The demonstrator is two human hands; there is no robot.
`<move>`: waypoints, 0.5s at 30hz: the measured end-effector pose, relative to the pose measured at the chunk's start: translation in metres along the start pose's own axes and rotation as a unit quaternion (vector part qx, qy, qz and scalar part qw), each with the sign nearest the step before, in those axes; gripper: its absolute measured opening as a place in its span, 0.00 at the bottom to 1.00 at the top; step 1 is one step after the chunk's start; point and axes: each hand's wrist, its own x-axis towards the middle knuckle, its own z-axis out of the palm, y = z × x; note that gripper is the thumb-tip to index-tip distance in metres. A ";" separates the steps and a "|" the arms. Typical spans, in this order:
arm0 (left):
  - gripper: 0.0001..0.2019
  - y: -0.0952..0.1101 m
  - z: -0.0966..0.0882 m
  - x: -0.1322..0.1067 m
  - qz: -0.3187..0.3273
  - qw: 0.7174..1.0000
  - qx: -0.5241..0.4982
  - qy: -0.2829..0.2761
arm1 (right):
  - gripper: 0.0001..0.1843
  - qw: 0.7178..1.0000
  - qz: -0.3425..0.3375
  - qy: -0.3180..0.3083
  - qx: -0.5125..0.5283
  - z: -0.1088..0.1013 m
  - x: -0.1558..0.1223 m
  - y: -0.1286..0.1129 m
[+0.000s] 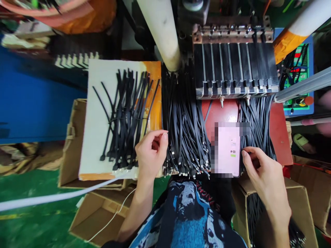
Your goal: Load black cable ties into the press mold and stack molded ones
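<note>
My left hand [152, 151] is closed, thumb and forefinger pinched together; anything between them is too small to make out. It hovers between a bundle of short black cables [126, 117] on a white board [98, 106] and a thick pile of black cables [183, 127] with metal plugs at the near end. My right hand [266, 179] is curled, with thumb and forefinger close together, and whatever they may hold is hidden. Beside its fingertips lies a pink phone-like slab [227, 151], partly blurred out. More black cables [258, 124] lie just beyond this hand.
A metal fixture [235, 69] with a row of black slots stands at the back right on the red surface [280, 134]. A white post [165, 38] rises behind the middle pile. Cardboard boxes [301, 199] flank my lap, one with cables inside. A blue tray [307, 103] sits far right.
</note>
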 end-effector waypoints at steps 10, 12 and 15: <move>0.09 -0.001 0.000 0.001 0.008 1.000 0.004 -0.004 | 0.57 0.976 -0.065 0.069 -0.197 0.035 -0.027 -0.042; 0.10 -0.002 0.001 0.001 0.010 1.000 0.002 -0.004 | 0.58 0.967 -0.073 0.063 -0.234 0.043 -0.034 -0.048; 0.11 -0.003 0.001 0.001 0.009 1.000 0.003 -0.007 | 0.56 0.963 -0.087 0.072 -0.246 0.048 -0.037 -0.048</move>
